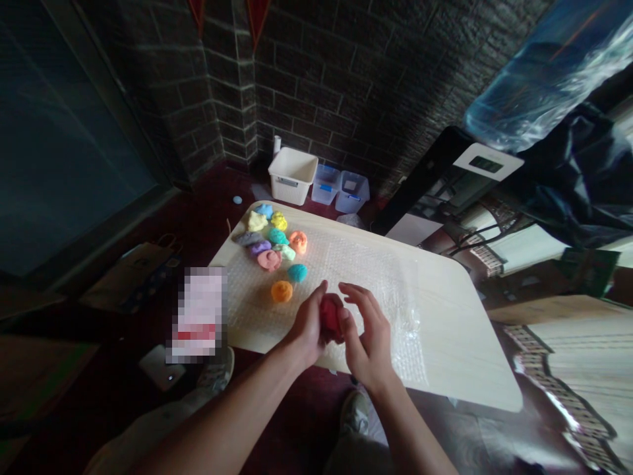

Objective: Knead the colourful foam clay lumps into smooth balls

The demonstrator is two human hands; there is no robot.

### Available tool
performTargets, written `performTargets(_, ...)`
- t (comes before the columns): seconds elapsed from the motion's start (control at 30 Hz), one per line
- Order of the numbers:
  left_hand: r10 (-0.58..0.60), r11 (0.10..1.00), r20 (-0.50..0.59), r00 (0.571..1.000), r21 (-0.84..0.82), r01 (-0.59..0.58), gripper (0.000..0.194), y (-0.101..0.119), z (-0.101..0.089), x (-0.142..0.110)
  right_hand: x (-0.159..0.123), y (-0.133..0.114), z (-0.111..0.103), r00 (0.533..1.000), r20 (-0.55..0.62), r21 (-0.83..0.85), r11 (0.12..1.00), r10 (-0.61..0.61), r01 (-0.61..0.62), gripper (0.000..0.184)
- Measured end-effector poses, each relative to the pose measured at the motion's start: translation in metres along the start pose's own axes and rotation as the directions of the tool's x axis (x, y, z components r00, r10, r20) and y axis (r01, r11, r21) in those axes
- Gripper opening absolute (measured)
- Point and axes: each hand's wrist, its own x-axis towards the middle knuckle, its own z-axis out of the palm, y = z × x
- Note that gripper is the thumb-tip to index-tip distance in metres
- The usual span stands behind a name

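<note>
My left hand (pixel 307 324) is curled around a dark red lump of modelling clay (pixel 331 319), held above the near edge of the table. Facing it, my right hand (pixel 370 333) has its fingers apart and curved, its thumb at the right side of the lump. Part of the red clay is hidden by my hands. Beyond them on the table lie an orange clay lump (pixel 281 291) and a teal one (pixel 297 272). Farther back sits a cluster of several coloured lumps, among them a pink one (pixel 269 260), a peach one (pixel 298 241) and a yellow one (pixel 279 220).
Clear bubble wrap (pixel 366 264) covers the middle of the pale wooden table (pixel 455 330). On the floor behind stand a white basket (pixel 294 191) and two clear plastic bins (pixel 325 185). A black water dispenser (pixel 425 171) with a large blue bottle (pixel 534 86) stands at the right.
</note>
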Motion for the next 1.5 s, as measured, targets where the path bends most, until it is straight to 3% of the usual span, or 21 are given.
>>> performTargets(0.1, -0.106, 0.975, 0.093, 0.99, -0.187, 0.122, 0.056, 0.006, 0.001, -0.005, 0.002, -0.004, -0.001, 0.984, 0.085, -0.18, 0.969, -0.154, 0.167, 0.035)
performTargets(0.2, -0.232, 0.939, 0.228, 0.945, -0.2, 0.279, 0.065, 0.007, 0.0, -0.007, 0.005, 0.005, -0.004, 0.95, 0.126, -0.275, 0.91, -0.285, 0.309, 0.028)
performTargets(0.27, -0.266, 0.933, 0.326, 0.907, -0.152, 0.328, 0.071, 0.004, -0.002, -0.006, 0.006, 0.012, -0.007, 0.945, 0.114, -0.272, 0.906, -0.306, 0.325, 0.019)
performTargets(0.33, -0.29, 0.939, 0.41, 0.865, -0.053, 0.34, 0.079, -0.001, -0.006, -0.005, 0.007, 0.016, -0.01, 0.961, 0.087, -0.256, 0.927, -0.262, 0.276, 0.016)
performTargets(0.4, -0.323, 0.944, 0.433, 0.842, 0.085, 0.318, 0.085, -0.004, -0.01, -0.003, 0.006, 0.018, -0.013, 0.984, 0.046, -0.254, 0.95, -0.174, 0.18, 0.025)
performTargets(0.5, -0.368, 0.919, 0.358, 0.858, 0.284, 0.275, 0.087, -0.005, -0.015, -0.002, 0.005, 0.021, -0.018, 0.994, -0.104, -0.198, 0.979, 0.028, -0.048, 0.045)
performTargets(0.6, -0.361, 0.89, 0.247, 0.899, 0.379, 0.253, 0.09, -0.003, -0.015, 0.0, 0.006, 0.028, -0.023, 0.904, -0.298, 0.024, 0.949, 0.307, -0.314, 0.06)
performTargets(0.73, -0.208, 0.923, 0.116, 0.971, 0.353, 0.156, 0.071, 0.0, -0.013, 0.005, 0.011, 0.037, -0.023, 0.768, -0.309, 0.396, 0.81, 0.561, -0.432, 0.069)
performTargets(0.9, -0.157, 0.933, 0.054, 0.986, 0.335, 0.13, 0.052, -0.003, -0.012, 0.009, 0.019, 0.031, -0.012, 0.659, -0.143, 0.72, 0.535, 0.738, -0.442, 0.069)
performTargets(1.0, -0.127, 0.924, 0.043, 0.991, 0.368, 0.103, 0.045, -0.008, -0.014, 0.012, 0.022, 0.029, -0.01, 0.644, 0.012, 0.807, 0.373, 0.765, -0.458, 0.064)
performTargets(1.1, 0.09, 0.876, -0.005, 0.996, 0.477, -0.077, 0.035, -0.011, -0.019, 0.014, 0.024, 0.032, -0.013, 0.674, 0.193, 0.855, 0.215, 0.713, -0.472, 0.048)
performTargets(1.17, 0.253, 0.796, 0.001, 0.967, 0.568, -0.209, 0.03, -0.013, -0.021, 0.015, 0.025, 0.034, -0.015, 0.696, 0.262, 0.871, 0.148, 0.669, -0.469, 0.043)
performTargets(1.23, 0.347, 0.691, 0.057, 0.936, 0.659, -0.296, 0.035, -0.015, -0.024, 0.016, 0.023, 0.034, -0.013, 0.716, 0.266, 0.876, 0.148, 0.645, -0.459, 0.045)
performTargets(1.33, 0.394, 0.562, 0.16, 0.905, 0.737, -0.375, 0.042, -0.02, -0.028, 0.019, 0.017, 0.03, -0.004, 0.75, 0.206, 0.837, 0.284, 0.629, -0.468, 0.05)
performTargets(1.5, 0.477, 0.567, 0.144, 0.867, 0.704, -0.428, 0.046, -0.021, -0.033, 0.023, 0.005, 0.025, 0.009, 0.832, 0.177, 0.68, 0.546, 0.525, -0.49, 0.063)
